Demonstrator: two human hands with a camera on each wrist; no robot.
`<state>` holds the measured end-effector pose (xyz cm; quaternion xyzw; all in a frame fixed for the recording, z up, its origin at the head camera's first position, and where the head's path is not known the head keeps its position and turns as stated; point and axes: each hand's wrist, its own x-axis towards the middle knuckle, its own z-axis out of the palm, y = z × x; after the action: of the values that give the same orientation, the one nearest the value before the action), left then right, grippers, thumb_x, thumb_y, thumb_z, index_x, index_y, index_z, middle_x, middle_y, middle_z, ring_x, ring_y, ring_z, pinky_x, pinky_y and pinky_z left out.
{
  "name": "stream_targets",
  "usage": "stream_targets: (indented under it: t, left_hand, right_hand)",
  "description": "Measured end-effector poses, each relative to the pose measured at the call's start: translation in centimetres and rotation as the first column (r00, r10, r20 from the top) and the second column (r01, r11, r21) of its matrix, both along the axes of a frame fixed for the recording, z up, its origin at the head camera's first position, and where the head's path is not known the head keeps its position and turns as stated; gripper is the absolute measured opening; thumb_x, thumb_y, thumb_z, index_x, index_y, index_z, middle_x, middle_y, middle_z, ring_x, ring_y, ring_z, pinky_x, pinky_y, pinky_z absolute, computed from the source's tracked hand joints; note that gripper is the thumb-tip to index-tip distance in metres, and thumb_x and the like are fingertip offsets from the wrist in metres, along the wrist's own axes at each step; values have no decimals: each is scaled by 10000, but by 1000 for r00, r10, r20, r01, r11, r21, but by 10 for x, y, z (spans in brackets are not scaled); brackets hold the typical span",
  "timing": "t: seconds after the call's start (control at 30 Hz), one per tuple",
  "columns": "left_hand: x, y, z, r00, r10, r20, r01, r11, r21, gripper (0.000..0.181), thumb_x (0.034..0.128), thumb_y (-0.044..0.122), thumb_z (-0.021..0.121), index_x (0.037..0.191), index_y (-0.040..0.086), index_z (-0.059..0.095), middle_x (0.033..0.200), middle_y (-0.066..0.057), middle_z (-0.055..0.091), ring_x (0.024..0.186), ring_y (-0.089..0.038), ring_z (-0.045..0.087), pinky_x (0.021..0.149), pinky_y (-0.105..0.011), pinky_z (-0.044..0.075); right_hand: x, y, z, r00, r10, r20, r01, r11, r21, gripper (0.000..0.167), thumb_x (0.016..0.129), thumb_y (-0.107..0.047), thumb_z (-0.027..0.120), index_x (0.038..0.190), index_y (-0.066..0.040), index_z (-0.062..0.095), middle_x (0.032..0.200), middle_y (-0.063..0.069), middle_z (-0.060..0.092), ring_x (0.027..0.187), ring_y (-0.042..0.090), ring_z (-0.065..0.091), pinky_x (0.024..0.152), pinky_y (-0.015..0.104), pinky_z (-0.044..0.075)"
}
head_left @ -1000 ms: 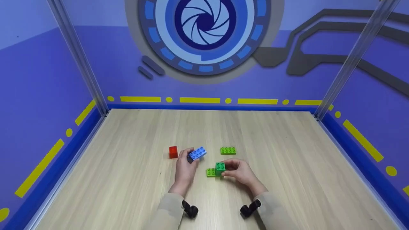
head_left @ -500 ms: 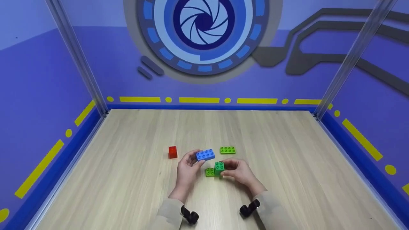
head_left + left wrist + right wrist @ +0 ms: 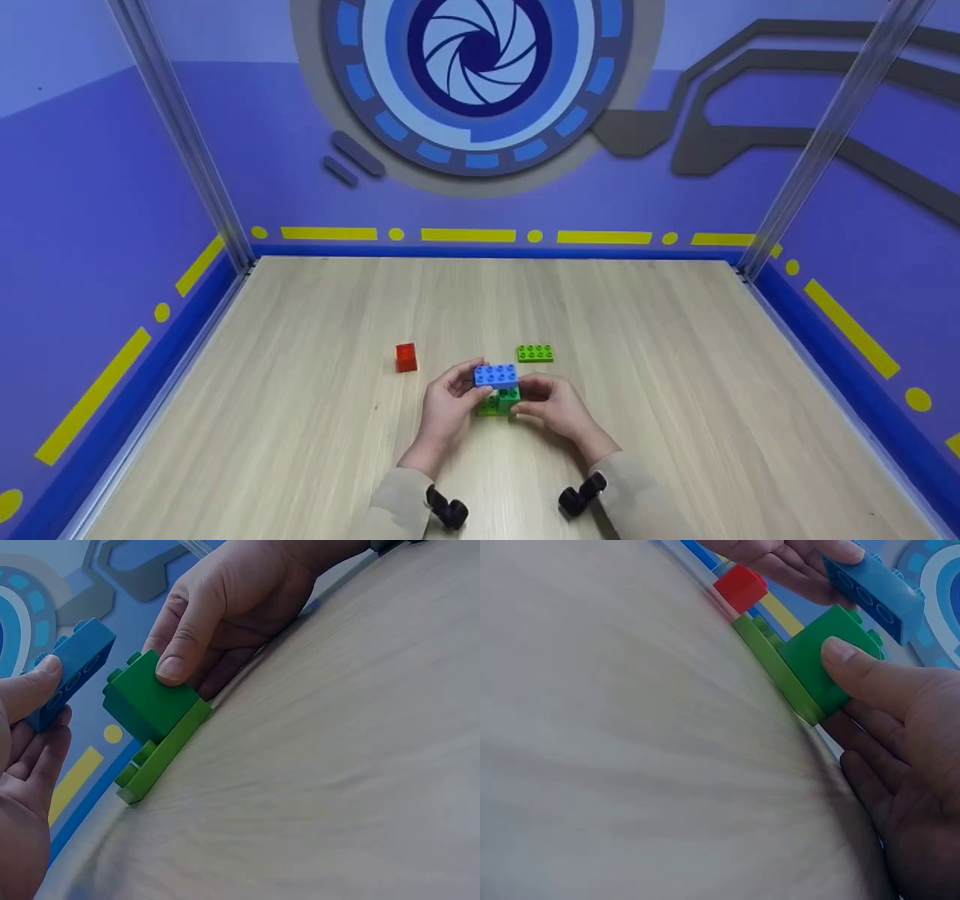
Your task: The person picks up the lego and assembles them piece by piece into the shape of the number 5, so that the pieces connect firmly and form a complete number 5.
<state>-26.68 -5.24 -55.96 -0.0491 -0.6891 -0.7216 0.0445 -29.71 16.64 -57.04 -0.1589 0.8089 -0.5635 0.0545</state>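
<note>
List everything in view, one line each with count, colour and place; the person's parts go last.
Blue brick: 1, blue, held above the green brick, apart from it
Green brick: 1, green, on one end of the near plate
Near plate: 1, lime, under the green brick
Far plate: 1, lime, on the table beyond the right hand
Red brick: 1, red, on the table's left side
Table: 1, pale wood-look, under everything
Walls: 3, blue-purple with printed designs, back and sides
Posts: 2, grey, back corners
Wrist devices: 2, black, at the cuffs
Sleeves: 2, beige, foreground
Left grip: 1, bare, holding the blue brick
Right grip: 1, bare, holding the green brick
</note>
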Motion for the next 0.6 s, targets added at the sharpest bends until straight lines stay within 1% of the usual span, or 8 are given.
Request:
stream_targets:
  t: [0.13,0.23,0.37,0.6]
  left_hand:
    - [0,0,-1,1000,-23,-3,23,1000,-13,461,901,68,782,1345,46,661,1358,-149,683,1242,-261,659,1023,-223,560]
    - [0,0,-3,999,-43,-13,43,999,-17,462,898,60,782,1342,33,659,1361,-163,679,1252,-273,657,1025,-216,556]
    - [0,0,-4,998,-62,-9,62,998,-11,464,893,45,782,1338,12,655,1370,-180,670,1261,-281,650,1024,-208,554]
    - [-2,-1,-7,998,-64,6,64,998,-19,457,895,40,778,1337,30,660,1376,-176,666,1272,-287,644,1025,-211,555]
  right_hand:
    - [0,0,-1,1000,0,-5,0,1000,-3,414,820,-113,862,1197,-12,725,1207,188,744,1124,303,711,1011,402,588]
    - [-1,0,-1,1000,2,0,-2,1000,-8,412,822,-114,861,1197,-10,724,1209,191,742,1117,295,713,996,371,595]
    - [-1,0,-2,1000,-3,2,3,1000,-2,409,831,-125,858,1200,-12,722,1201,184,744,1104,278,715,976,349,601]
    - [0,-1,-3,1000,-19,-13,19,1000,6,417,836,-137,855,1209,-8,719,1199,189,743,1111,294,709,999,404,592]
